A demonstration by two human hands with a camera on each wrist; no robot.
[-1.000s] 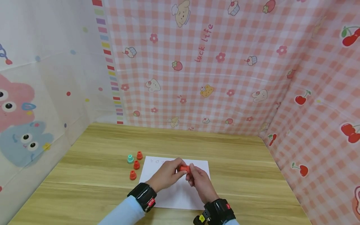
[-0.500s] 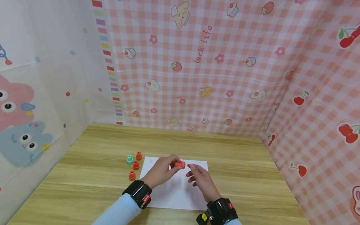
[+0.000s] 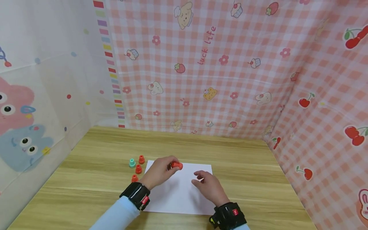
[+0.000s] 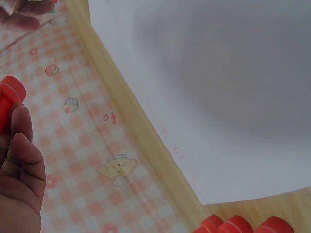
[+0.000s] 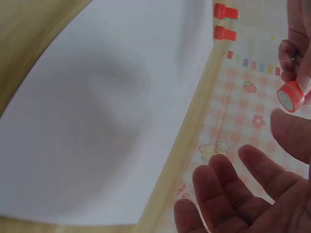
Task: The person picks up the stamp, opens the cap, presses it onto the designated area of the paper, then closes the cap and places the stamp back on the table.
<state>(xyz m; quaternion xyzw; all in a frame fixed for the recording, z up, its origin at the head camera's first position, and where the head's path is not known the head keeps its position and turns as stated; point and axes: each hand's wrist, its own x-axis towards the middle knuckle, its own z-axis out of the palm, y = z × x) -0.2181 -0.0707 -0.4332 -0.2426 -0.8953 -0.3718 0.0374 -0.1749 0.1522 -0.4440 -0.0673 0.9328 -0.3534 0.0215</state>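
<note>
A red toy stamp (image 3: 177, 165) is pinched in the fingers of my left hand (image 3: 156, 172), held above the upper part of a white paper sheet (image 3: 178, 199). The right wrist view shows the stamp's round end (image 5: 285, 101), pale with a dark curved mark. My right hand (image 3: 212, 188) hovers over the right side of the sheet, fingers loosely bent and holding nothing. In the right wrist view that hand (image 5: 243, 199) has its fingers spread, apart from the stamp. Faint pink marks (image 4: 179, 153) run along one paper edge in the left wrist view.
Left of the paper stand a teal stamp (image 3: 132, 163) and several red stamps (image 3: 138, 169), the nearest partly covered by my left wrist strap (image 3: 135, 195). Checked cloth (image 3: 195, 80) hangs behind the wooden table (image 3: 244, 166).
Both hands were together at the red stamp a second ago. My right hand has let go of it and drawn back; my left hand has carried the stamp leftward and slightly away.
</note>
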